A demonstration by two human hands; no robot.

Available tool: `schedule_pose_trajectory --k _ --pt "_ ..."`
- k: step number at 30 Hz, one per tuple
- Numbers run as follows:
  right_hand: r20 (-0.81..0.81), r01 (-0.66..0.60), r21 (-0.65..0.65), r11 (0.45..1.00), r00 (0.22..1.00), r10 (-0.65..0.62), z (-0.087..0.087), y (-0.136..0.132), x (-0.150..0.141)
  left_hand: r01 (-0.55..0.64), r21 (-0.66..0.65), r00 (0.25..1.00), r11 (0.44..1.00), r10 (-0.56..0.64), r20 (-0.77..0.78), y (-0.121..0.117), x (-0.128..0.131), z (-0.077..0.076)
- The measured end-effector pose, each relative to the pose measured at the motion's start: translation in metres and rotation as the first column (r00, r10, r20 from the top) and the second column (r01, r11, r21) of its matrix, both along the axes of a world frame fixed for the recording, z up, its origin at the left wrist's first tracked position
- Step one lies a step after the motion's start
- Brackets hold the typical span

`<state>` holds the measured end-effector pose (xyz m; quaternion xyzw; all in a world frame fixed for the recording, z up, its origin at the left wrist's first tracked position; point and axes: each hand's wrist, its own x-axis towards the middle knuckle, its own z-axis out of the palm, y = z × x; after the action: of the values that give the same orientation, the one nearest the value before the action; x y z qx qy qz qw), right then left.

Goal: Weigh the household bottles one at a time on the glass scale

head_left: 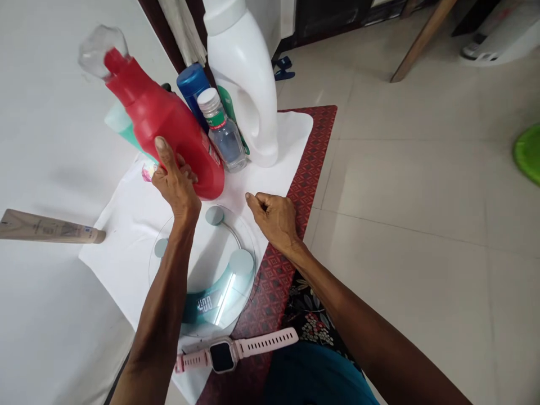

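Note:
My left hand (177,185) grips the lower part of a red plastic bottle (162,121) with a clear cap, its fingers curled and the thumb up along its side. The bottle is at the far side of a round glass weighing scale (198,253). The scale's display (205,304) is lit, and my left forearm covers part of the glass. My right hand (274,219) is closed in a loose fist near the table's right edge, with nothing visible in it. Beyond the hands stand a small clear bottle (228,140) with a white cap and a large white jug (244,73) with a handle.
A blue-capped bottle (194,84) stands behind the clear one. A pink-strapped smartwatch (221,355) lies at the near edge of the table (304,169). To the left is a beige tube (50,226) by the wall. Tiled floor (413,185) extends on the right.

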<state>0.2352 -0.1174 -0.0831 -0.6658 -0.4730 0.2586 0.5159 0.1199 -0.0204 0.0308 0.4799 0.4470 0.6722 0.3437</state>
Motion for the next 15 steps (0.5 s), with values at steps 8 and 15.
schedule_pose_trajectory --k 8,15 --pt "-0.001 0.025 0.029 0.999 1.0 -0.025 -0.004 0.001 -0.001 0.009 0.063 1.0 0.998 -0.008 -0.01 -0.038 -0.044 0.053" --pt "0.041 0.039 0.052 0.998 0.998 -0.041 -0.004 0.0 -0.001 -0.027 0.002 0.997 1.0 0.027 -0.078 -0.111 -0.103 0.055"
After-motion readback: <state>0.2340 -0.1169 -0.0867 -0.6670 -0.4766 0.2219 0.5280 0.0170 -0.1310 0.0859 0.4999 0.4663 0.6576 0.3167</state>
